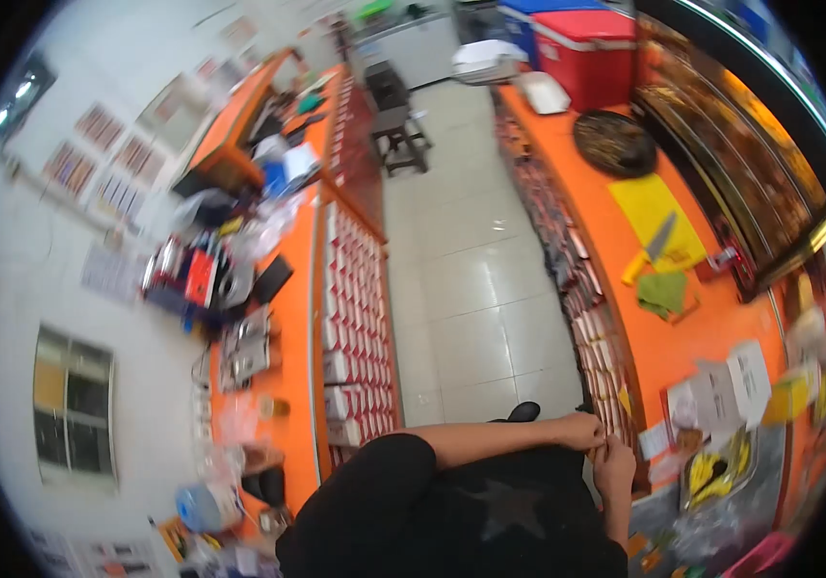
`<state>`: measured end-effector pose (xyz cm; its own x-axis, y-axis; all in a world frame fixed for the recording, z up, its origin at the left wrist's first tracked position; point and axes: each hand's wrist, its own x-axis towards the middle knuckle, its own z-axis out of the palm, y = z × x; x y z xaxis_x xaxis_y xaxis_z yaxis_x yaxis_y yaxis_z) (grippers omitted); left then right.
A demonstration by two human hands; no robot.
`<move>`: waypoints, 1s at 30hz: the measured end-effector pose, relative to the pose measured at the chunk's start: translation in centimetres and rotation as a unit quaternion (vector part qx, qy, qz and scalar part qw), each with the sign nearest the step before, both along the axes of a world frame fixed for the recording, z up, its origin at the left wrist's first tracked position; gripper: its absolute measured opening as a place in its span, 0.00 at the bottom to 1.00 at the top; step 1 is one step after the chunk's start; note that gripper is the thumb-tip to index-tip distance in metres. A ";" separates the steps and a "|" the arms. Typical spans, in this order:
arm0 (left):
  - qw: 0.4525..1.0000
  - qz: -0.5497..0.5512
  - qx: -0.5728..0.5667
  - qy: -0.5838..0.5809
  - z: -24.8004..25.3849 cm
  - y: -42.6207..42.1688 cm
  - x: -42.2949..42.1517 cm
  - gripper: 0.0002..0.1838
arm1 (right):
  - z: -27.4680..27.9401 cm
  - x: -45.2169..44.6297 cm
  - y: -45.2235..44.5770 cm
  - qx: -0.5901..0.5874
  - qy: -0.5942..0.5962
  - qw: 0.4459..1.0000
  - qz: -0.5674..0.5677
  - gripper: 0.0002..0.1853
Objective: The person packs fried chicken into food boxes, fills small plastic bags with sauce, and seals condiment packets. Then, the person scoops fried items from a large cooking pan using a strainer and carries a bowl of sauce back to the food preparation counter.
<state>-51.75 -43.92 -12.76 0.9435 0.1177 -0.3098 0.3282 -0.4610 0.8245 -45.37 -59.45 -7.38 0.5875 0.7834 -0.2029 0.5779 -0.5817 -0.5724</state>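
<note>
My left hand reaches across in front of my body, its fingers closed. Right beside it, my right hand is also closed, and the fingertips of the two hands meet or nearly meet. Whatever may be pinched between them is too small and blurred to make out. Both hands are close to the stacked boxes on the shelf under the right counter. To the right of them lies a metal tray with yellow pieces and a dark-handled utensil in it.
A knife with a yellow handle rests on a yellow sheet, near a green cloth. Farther back are a dark round pan and a red cooler. Tiled floor runs between the counters; a stool stands there.
</note>
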 end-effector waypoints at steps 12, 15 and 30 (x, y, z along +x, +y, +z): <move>0.987 0.125 0.066 0.072 3.1 2.9 0.0 0.19 | -2.5 1.0 3.7 0.008 -0.170 0.985 0.004 0.10; 0.980 0.054 0.175 0.073 7.8 3.9 0.8 0.20 | -0.1 1.4 4.4 -0.014 -0.170 0.985 -0.021 0.11; 0.967 -0.219 0.051 -0.121 39.9 6.1 -1.7 0.11 | 21.9 1.1 4.9 0.504 0.059 0.840 0.193 0.45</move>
